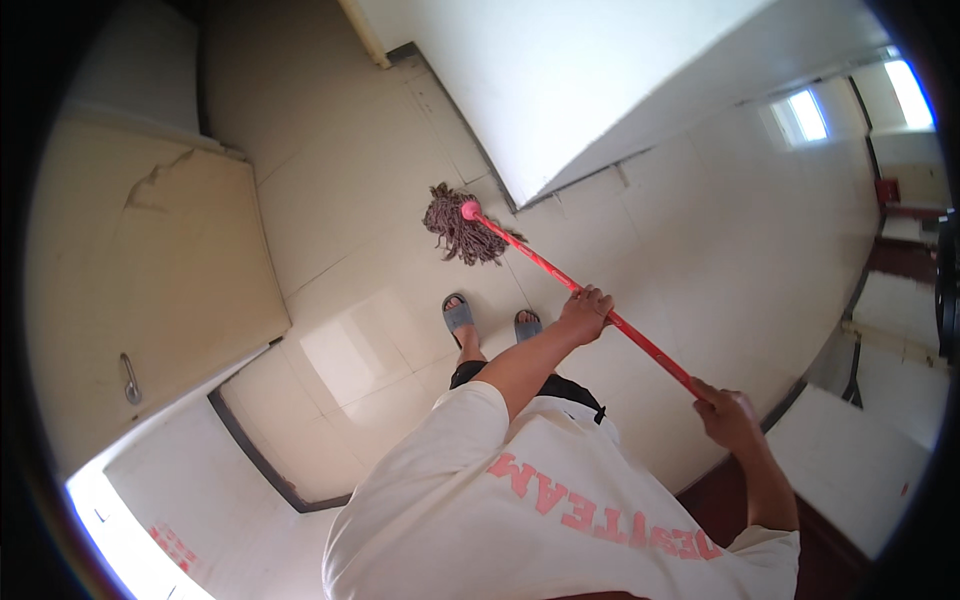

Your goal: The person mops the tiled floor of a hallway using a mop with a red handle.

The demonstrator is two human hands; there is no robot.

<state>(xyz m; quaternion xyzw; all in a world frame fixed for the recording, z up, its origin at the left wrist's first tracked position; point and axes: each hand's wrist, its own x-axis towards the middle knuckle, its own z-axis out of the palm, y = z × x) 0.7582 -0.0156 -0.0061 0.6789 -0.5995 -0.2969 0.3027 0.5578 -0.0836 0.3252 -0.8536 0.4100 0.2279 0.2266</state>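
A string mop with a head of brownish-grey strands (pixel 461 229) rests on the tiled floor just ahead of my feet. Its pink socket (pixel 470 211) joins a red handle (pixel 547 267) that slants up toward my right side. Midway along that handle my left hand (pixel 589 315) is wrapped around it. My right hand (pixel 724 412) grips it near the upper end, which the fingers partly hide. Both grey slide sandals (pixel 457 318) on my feet stand a short way behind the strands.
A white wall corner (pixel 517 180) with dark skirting juts out close to the mop head. To the left stands a cream door (pixel 165 277) with chipped surface and a metal pull handle (pixel 130 379). Glossy beige floor tiles (pixel 352 247) reflect light. Dark red furniture or flooring shows behind my right arm.
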